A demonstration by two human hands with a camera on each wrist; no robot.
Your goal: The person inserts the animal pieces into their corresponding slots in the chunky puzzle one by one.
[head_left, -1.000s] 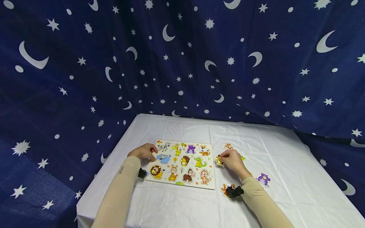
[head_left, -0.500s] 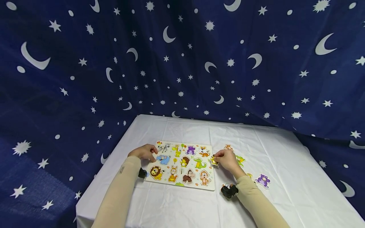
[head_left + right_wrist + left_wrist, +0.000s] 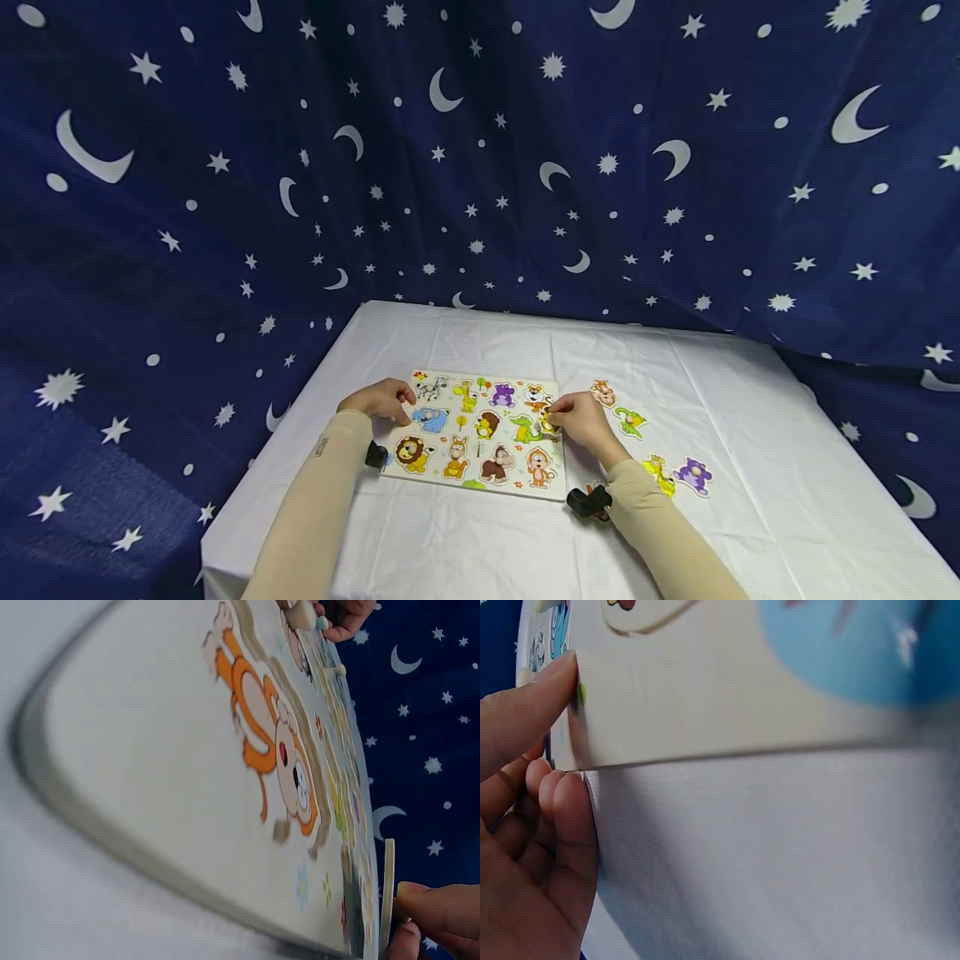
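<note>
A wooden animal puzzle board [image 3: 442, 446] lies flat on the table. My left hand [image 3: 382, 400] holds its left edge; in the left wrist view the thumb [image 3: 551, 686] lies on top and the curled fingers [image 3: 574, 810] sit against the side. My right hand [image 3: 587, 421] pinches a yellow and brown puzzle piece [image 3: 550, 421] over the board's right edge, near the crocodile and tiger pictures. In the right wrist view that piece [image 3: 387, 892] is upright and edge-on, its knob between thumb and finger.
Right of the board lie a monkey piece [image 3: 603, 392], a crocodile piece [image 3: 630, 422], a giraffe piece [image 3: 660, 475] and a purple hippo piece [image 3: 693, 475]. Another piece is mostly hidden under the right wrist camera [image 3: 588, 502]. A starry blue curtain [image 3: 480, 167] hangs behind the table.
My right hand has moved left with the yellow and brown piece, from the tablecloth to over the board's right edge. The left hand has stayed put.
</note>
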